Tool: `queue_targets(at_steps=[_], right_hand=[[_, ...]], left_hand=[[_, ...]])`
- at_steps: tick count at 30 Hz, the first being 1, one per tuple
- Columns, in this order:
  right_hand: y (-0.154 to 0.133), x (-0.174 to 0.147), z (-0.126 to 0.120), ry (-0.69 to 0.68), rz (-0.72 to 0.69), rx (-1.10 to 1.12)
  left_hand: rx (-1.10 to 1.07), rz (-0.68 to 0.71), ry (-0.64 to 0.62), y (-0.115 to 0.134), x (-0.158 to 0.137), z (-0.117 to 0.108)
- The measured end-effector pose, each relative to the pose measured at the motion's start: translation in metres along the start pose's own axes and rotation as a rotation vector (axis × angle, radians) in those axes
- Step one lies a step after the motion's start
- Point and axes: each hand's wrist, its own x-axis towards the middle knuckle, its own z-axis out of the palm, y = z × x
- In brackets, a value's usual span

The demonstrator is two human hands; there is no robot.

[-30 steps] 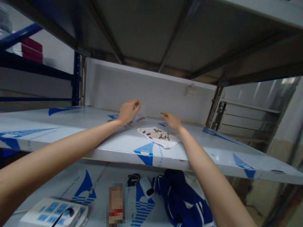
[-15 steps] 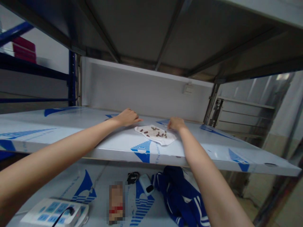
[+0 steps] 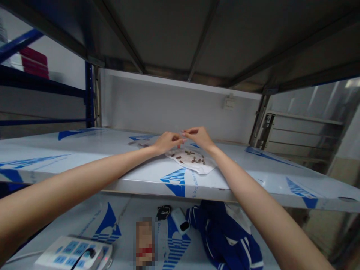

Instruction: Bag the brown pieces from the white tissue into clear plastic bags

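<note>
Both of my hands are raised above the shelf and meet, fingertips almost together. My left hand (image 3: 168, 142) is closed in a pinch over the far left edge of a white sheet (image 3: 205, 168), which looks like paper or thin cloth. Across from it, my right hand (image 3: 199, 137) pinches too, thumb and finger pointing left. Whatever sits between the fingertips is too small or blurred to name. Several small brown oblong pieces (image 3: 194, 160) lie scattered on the sheet. A blurred, clear-looking item (image 3: 139, 144) lies behind my left wrist.
The shelf (image 3: 92, 161) wears printed protective film, and another shelf (image 3: 168, 41) hangs low overhead. Below are a white power strip (image 3: 71, 253), a light-blue device (image 3: 179, 220), a small black item (image 3: 163, 212) and a blue garment (image 3: 222, 232). Metal posts (image 3: 260, 120) stand at the back.
My hands have come together: the right moved left and up, the left moved right. The view has shifted slightly. The brown pieces stay on the sheet.
</note>
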Motion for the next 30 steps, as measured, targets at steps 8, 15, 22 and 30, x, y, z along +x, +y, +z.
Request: queue_targets(at_steps=[8, 15, 22, 30], right_hand=[[-0.012, -0.002, -0.001, 0.123, -0.078, -0.496], [-0.014, -0.004, 0.0, 0.147, -0.127, -0.729], [-0.018, -0.003, 0.002, 0.1, -0.179, -0.787], [-0.017, -0.005, -0.001, 0.184, -0.203, -0.718]], left_hand=[[-0.305, -0.052, -0.007, 0.002, 0.005, 0.004], [-0.359, -0.134, 0.018, 0.007, 0.01, 0.001], [-0.384, -0.174, 0.05, 0.013, 0.007, -0.004], [-0.336, -0.226, 0.146, 0.016, 0.005, -0.009]])
